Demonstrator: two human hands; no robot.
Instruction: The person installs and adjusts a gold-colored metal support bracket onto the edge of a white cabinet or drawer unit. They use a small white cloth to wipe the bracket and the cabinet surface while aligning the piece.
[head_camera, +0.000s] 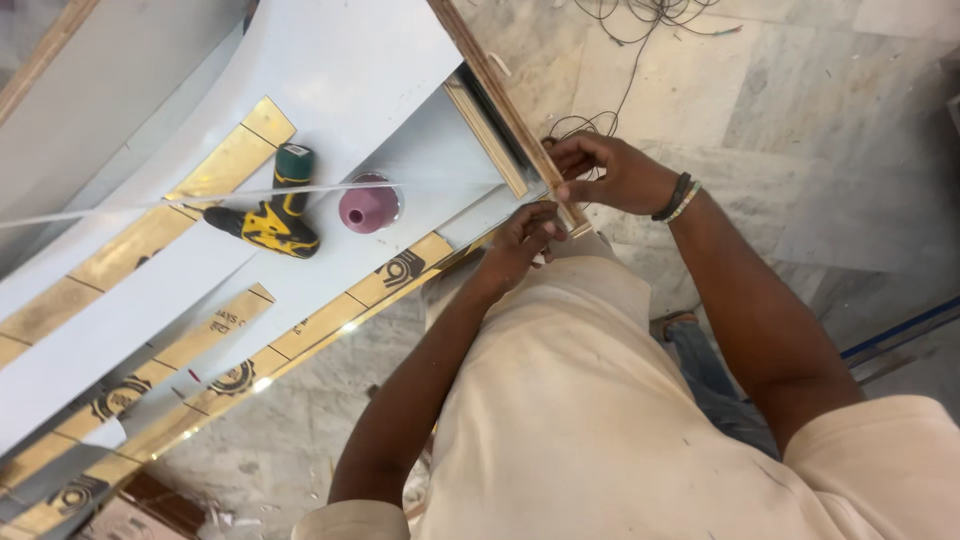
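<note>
— What is seen at the far left, taking the wooden strip (505, 110) as the landmark?

— Well left of the strip, gold bands (135, 240) are laid between white panels (340, 70). Round dark emblems (400, 268) are printed along the gold band nearest the floor. A thin white line (150, 203) is stretched across the panels toward the strip.

— And nearer to the strip?

— A yellow and black cordless drill (270, 215) is laid flat on a white panel, left of the strip, with its green-topped end pointed up the picture. Just right of it, between drill and strip, a pink cone-shaped spool (367, 205) is stood upright.

— How is the strip itself laid?

— Its long axis is run diagonally, from the upper middle of the view down and to the right, along the edge of the white panel. Its lower end is pointed toward the person's chest, and it is there that it is held.

— How are the hands placed?

— The left hand (525, 240) is set just under the strip's lower end, fingers curled and pinched against it. The right hand (600, 170) is set on the strip's right side, fingers closed around its edge near the same end. Dark and pale bands (678, 198) are worn at the right wrist.

— What is found right of the strip?

— A grey marble floor (800, 110) is shown, with thin black wires (640, 30) trailed across it near the strip's upper part.
</note>
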